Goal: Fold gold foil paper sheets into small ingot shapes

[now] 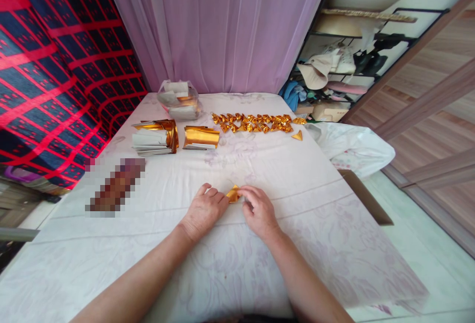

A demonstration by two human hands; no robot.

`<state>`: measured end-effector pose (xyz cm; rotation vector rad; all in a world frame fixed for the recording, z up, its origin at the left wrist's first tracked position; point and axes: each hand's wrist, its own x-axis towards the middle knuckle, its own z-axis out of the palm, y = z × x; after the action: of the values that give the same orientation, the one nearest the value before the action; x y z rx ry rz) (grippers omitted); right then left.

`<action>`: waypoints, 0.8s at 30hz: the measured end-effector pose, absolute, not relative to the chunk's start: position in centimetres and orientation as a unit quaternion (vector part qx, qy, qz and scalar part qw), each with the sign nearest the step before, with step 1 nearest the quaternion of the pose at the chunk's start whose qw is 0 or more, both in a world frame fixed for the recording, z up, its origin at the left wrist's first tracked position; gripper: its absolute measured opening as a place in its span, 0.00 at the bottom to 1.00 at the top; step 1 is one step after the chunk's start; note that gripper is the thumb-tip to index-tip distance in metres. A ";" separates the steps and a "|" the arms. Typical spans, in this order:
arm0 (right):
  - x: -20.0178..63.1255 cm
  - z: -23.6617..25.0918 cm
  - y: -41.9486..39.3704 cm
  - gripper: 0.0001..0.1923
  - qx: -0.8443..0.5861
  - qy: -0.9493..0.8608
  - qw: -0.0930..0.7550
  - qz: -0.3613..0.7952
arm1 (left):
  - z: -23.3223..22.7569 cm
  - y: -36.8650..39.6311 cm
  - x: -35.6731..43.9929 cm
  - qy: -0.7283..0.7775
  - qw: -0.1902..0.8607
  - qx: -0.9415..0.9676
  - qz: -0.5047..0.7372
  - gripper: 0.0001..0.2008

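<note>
While both hands are meeting at centre frame, the left hand and right hand are pinching a gold foil with narrow fingers on the counter; folded pieces are lying further up.

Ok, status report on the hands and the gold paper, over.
Both hands, left and right, pinching one gold paper on the cloth. Folded pieces in a row beyond. Nothing blocking.

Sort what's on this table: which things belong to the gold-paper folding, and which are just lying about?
In use: gold paper piece pinched between left hand and right hand; folded gold pieces; gold sheet stacks.

Lying about: plastic bag; shelf clutter; curtain.
</note>
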<state>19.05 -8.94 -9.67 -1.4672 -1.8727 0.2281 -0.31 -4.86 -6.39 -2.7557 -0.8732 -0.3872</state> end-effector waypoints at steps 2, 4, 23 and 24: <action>19.1 -9.6 -8.9 0.24 -0.575 -0.737 0.348 0.072 | -6.4 -4.9 -0.8 -0.290 0.116 -0.941 -0.134 0.07; 19.0 -9.4 -8.8 0.22 -0.578 -0.747 0.324 0.052 | -6.2 -4.9 -1.4 -0.289 0.109 -0.941 -0.140 0.09; 16.0 -7.5 -11.0 0.09 -0.480 -0.842 0.247 -0.012 | -6.2 -5.4 -4.1 -0.323 0.024 -0.928 -0.184 0.09; 15.9 -7.5 -11.1 0.08 -0.484 -0.842 0.240 -0.008 | -6.1 -5.7 -4.2 -0.331 0.012 -0.925 -0.187 0.09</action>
<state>15.86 -11.10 -7.54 -1.3249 -2.3037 -0.0218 -4.21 -5.71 -6.14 -2.8829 -1.0320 -0.5841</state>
